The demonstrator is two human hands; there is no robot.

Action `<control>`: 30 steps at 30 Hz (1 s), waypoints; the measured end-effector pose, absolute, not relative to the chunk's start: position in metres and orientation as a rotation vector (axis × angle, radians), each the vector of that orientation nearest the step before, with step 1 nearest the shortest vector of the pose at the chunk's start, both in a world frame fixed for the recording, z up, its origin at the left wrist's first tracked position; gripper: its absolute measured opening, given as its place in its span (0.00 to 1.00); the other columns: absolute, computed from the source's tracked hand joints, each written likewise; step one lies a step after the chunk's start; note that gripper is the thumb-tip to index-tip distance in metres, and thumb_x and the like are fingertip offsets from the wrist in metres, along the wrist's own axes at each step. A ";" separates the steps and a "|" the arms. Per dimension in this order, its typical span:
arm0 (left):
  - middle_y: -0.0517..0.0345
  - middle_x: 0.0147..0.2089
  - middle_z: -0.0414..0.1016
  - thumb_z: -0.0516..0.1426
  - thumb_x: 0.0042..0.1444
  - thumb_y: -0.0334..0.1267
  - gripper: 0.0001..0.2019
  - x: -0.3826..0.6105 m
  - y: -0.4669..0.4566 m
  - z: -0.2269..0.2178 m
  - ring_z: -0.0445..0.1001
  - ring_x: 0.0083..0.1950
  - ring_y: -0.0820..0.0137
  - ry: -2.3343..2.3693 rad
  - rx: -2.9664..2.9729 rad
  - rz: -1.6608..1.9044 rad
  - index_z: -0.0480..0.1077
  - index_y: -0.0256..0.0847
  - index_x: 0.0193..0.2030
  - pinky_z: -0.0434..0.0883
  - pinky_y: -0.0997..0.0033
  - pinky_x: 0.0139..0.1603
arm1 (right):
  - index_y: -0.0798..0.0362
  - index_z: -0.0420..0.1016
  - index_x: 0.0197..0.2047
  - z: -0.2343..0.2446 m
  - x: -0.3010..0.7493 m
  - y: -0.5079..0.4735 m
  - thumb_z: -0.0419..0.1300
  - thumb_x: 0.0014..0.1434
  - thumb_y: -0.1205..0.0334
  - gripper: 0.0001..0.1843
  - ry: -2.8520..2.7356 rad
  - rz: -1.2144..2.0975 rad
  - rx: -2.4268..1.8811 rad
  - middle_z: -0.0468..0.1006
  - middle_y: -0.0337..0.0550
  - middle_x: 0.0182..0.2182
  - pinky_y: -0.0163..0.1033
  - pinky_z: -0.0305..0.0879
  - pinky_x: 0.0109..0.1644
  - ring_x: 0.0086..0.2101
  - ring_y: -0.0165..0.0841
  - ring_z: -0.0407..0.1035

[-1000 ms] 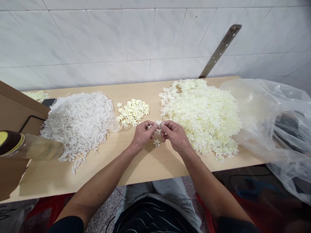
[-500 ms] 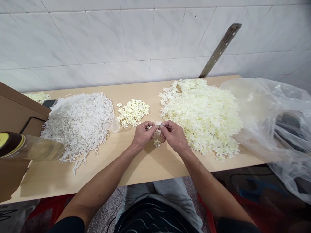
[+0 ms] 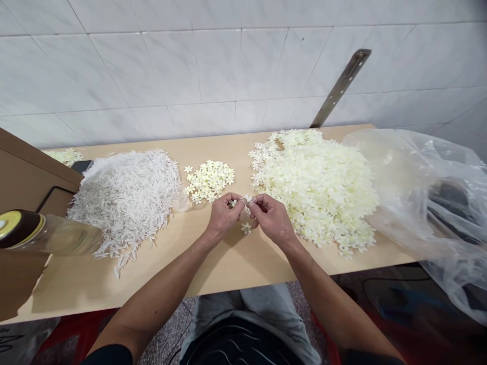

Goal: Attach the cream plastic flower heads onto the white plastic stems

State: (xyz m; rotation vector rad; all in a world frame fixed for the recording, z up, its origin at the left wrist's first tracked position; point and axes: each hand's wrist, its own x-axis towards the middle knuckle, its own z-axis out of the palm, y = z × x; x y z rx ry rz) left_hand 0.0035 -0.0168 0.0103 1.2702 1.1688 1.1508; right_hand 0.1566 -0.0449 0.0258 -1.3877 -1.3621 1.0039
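Both my hands meet over the middle of the table, fingertips almost touching. My left hand (image 3: pixel 225 215) is closed in a pinch on a small white artificial flower (image 3: pixel 247 198), and another blossom shows among its curled fingers. Pinching at the same flower from the other side is my right hand (image 3: pixel 271 215). Just below the fingertips a single pale flower (image 3: pixel 246 228) lies on the table. Behind my left hand sits a small heap of cream flowers (image 3: pixel 211 178). A far larger pile of pale yellow flowers (image 3: pixel 315 185) spreads beside my right hand.
A mound of thin white stem-like pieces (image 3: pixel 125 190) lies to the left, near a clear bottle (image 3: pixel 72 235) with a yellow and dark cap and a cardboard box (image 3: pixel 34 167). Clear plastic sheeting (image 3: pixel 411 167) covers the right end. A metal strip (image 3: pixel 340 87) leans on the tiled wall.
The view has tilted slightly, so everything sits a little lower in the picture. My hands keep their pinch on the flower, with only small finger movement.
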 end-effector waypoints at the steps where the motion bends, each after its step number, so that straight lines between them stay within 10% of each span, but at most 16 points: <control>1: 0.65 0.19 0.67 0.62 0.55 0.47 0.13 0.004 -0.017 0.010 0.62 0.19 0.77 1.184 1.288 1.154 0.74 0.39 0.34 0.61 0.76 0.22 | 0.52 0.74 0.38 0.026 0.156 -0.045 0.65 0.60 0.46 0.17 -1.362 1.003 -1.386 0.73 0.36 0.24 0.37 0.72 0.21 0.19 0.30 0.69; 12: 0.65 0.20 0.67 0.61 0.56 0.48 0.13 0.004 -0.018 0.008 0.62 0.20 0.76 1.197 1.341 1.140 0.76 0.38 0.36 0.60 0.76 0.22 | 0.54 0.77 0.38 0.033 0.165 -0.038 0.64 0.60 0.48 0.16 -1.412 1.055 -1.402 0.75 0.40 0.27 0.37 0.74 0.25 0.26 0.32 0.70; 30: 0.62 0.27 0.71 0.63 0.56 0.48 0.13 0.002 -0.023 0.022 0.62 0.20 0.79 1.091 1.175 1.176 0.76 0.39 0.37 0.57 0.76 0.20 | 0.49 0.77 0.44 0.025 0.167 -0.044 0.60 0.66 0.62 0.06 -1.645 0.092 -1.233 0.79 0.46 0.39 0.38 0.76 0.34 0.36 0.34 0.75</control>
